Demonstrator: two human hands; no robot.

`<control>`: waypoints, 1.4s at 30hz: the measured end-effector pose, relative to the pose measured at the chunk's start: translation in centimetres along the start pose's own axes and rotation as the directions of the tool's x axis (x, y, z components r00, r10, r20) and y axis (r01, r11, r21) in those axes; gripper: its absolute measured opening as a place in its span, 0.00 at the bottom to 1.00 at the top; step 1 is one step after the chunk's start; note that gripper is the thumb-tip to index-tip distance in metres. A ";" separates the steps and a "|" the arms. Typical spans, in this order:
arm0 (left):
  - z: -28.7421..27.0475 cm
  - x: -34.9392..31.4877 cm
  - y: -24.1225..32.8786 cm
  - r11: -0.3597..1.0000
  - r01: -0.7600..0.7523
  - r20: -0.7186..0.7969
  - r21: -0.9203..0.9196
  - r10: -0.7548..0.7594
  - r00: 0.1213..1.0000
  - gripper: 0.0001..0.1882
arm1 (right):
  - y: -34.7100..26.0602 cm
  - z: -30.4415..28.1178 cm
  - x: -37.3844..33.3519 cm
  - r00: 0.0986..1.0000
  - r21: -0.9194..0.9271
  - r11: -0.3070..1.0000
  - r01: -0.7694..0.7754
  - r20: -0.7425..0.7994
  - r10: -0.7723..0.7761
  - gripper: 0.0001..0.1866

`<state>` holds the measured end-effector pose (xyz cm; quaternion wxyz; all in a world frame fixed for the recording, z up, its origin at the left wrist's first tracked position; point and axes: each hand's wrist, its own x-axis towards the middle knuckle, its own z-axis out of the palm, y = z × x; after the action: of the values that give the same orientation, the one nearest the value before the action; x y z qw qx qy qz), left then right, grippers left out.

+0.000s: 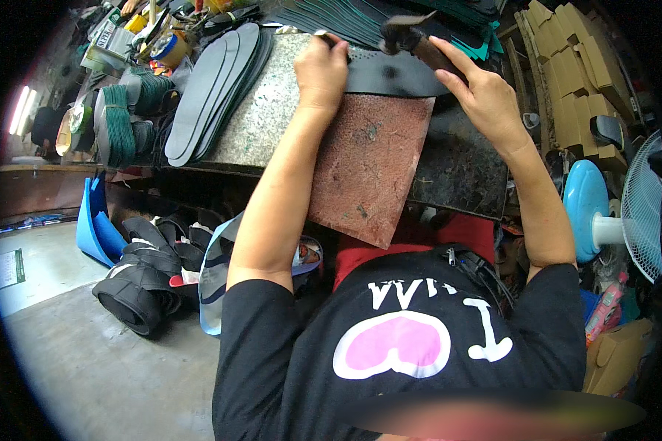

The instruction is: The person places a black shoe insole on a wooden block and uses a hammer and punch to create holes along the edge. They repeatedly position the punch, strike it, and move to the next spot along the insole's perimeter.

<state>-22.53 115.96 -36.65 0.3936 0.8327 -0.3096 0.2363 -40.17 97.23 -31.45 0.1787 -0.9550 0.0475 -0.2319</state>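
Note:
My left hand (322, 73) is closed around an upright hand punch (322, 34), of which only the dark top end shows above the fist. Beneath it lies a dark grey sole-shaped sheet (393, 76), with small holes near the fist. My right hand (485, 95) grips the wooden handle of a hammer (423, 50), whose dark head is raised over the sheet, to the right of the punch. Under the near edge of the sheet, a worn reddish-brown board (371, 162) juts over the bench edge toward me. The punch's lower end is hidden by my fingers.
Stacked dark soles (217, 95) lie left of the worn work slab (268, 103), beside spools of green cord (115, 121). More green-edged pieces (331, 22) fan out behind. Cardboard boxes (566, 66) and a blue-and-white fan (592, 213) stand right. Black shoe parts (136, 287) sit lower left.

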 end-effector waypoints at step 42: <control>1.4 0.2 0.3 0.655 0.426 0.243 -0.624 -0.356 0.902 0.07 | -5.1 -8.9 -0.5 0.989 0.396 0.916 -0.059 -0.099 0.107 0.25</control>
<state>-22.38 114.69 -37.21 0.6888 0.6949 -0.2054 -0.0215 -44.66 99.19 -22.38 0.3728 -0.8815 0.0510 -0.2853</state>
